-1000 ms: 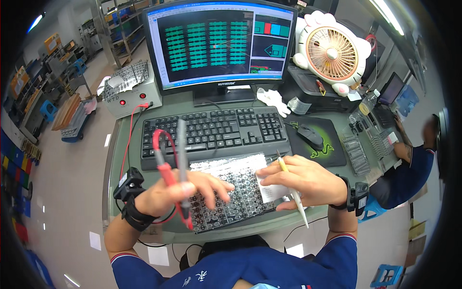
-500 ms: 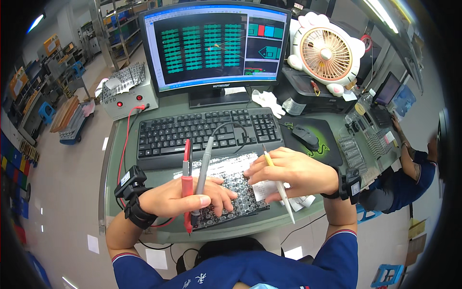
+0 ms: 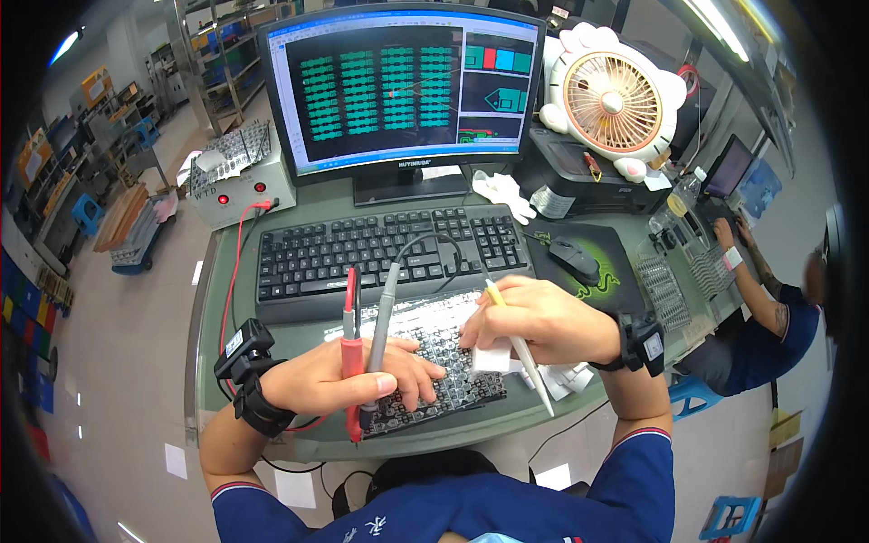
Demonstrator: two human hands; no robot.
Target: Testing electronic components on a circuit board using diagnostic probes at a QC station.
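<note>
A panel of small black-and-white circuit boards point(image 3: 466, 385) lies on the green-topped table in front of me. My left hand point(image 3: 330, 380) rests on its left part, fingers laid over the boards. Between its thumb and fingers are a red test probe point(image 3: 353, 362) and a grey test probe point(image 3: 385, 312), tips toward me. Over the panel's right side, my right hand point(image 3: 561, 321) is closed round a slim yellow-and-white pen-like tool point(image 3: 532, 376), slanted across the hand. Its bent fingers also press a small folded white paper or wipe point(image 3: 491, 358) against the boards.
Behind the panel are a black keyboard point(image 3: 389, 253), a mouse point(image 3: 574, 260) on its mat and a monitor point(image 3: 380, 100). A tester box point(image 3: 240, 204) with red and black leads stands left. A fan point(image 3: 614, 101) tops a printer point(image 3: 579, 172). At right, a co-worker point(image 3: 760, 317) sits.
My right hand has shifted slightly left and curled its fingers, and the white paper sits closer under them. My left hand and the probes have barely moved. The co-worker's forearm has moved.
</note>
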